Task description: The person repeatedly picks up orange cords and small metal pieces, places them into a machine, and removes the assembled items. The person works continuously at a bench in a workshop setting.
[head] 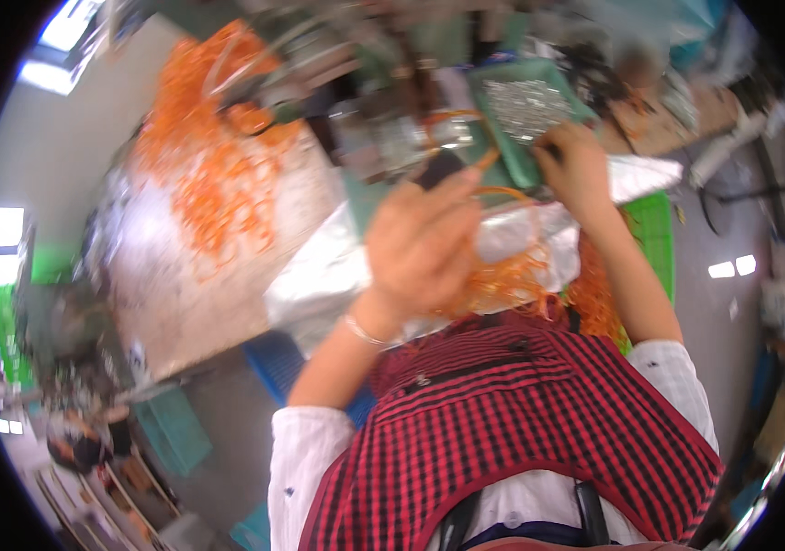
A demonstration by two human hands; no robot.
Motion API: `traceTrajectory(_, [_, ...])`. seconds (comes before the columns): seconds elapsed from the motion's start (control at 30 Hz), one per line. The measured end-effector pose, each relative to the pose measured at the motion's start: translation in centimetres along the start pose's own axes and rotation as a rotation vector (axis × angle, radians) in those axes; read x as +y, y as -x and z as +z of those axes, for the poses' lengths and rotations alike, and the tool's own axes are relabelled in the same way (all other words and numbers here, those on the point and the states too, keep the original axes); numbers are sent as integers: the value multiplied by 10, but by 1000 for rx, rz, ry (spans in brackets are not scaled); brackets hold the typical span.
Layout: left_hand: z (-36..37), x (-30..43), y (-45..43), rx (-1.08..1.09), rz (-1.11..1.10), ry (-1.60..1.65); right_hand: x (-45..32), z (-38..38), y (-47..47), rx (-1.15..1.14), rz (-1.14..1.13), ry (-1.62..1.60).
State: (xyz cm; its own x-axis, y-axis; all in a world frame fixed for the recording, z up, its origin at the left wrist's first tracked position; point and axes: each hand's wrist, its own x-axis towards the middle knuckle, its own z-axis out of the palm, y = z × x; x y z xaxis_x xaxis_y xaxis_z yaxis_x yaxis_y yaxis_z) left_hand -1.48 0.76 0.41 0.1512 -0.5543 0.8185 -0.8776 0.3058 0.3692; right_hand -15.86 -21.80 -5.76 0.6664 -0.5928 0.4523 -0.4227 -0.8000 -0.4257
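My left hand (423,241) is blurred, back upward, in front of a small machine on the bench; an orange strap loop (489,155) and a dark piece (442,169) show at its fingertips, and I cannot tell whether it grips them. My right hand (575,165) is at the near right edge of a green tray (520,162) holding many small silvery metal parts (526,107); its fingers are bent, and their tips are too blurred to show what they hold. Orange straps (502,286) lie over silvery sheeting (320,275) between my forearms and the apron.
A large heap of orange straps (220,179) lies on the pale tabletop (179,310) at the left. A green crate (654,234) stands to the right, a blue crate (275,365) below the table edge. At the lower left, a person (79,441) is by some shelving.
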Motion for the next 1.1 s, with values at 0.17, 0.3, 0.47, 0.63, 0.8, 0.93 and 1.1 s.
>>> traceTrajectory(0.17, [-69, 25, 37, 163, -161, -657, 2, -5, 12, 94, 316, -333])
traceTrajectory(0.3, [-142, -5, -9, 435, -472, -631, -10, -17, -1, 35, 303, -391])
traceTrajectory(0.47, [-137, -137, 17, -246, -467, -1158, -27, -5, -19, -3, 333, -452])
traceTrajectory(0.63, [-114, -202, 104, -384, -944, -1007, -8, -8, 1, 83, 387, -402])
traceTrajectory(0.8, [-114, -135, 87, -258, -610, -847, 8, -50, 36, 172, 463, -403])
traceTrajectory(0.93, [-123, -98, 43, 214, -857, -270, -57, -70, 3, 9, 237, -656])
traceTrajectory(1.1, [-103, -100, 34, 331, -890, -137, -104, -37, -78, -178, 130, -882])
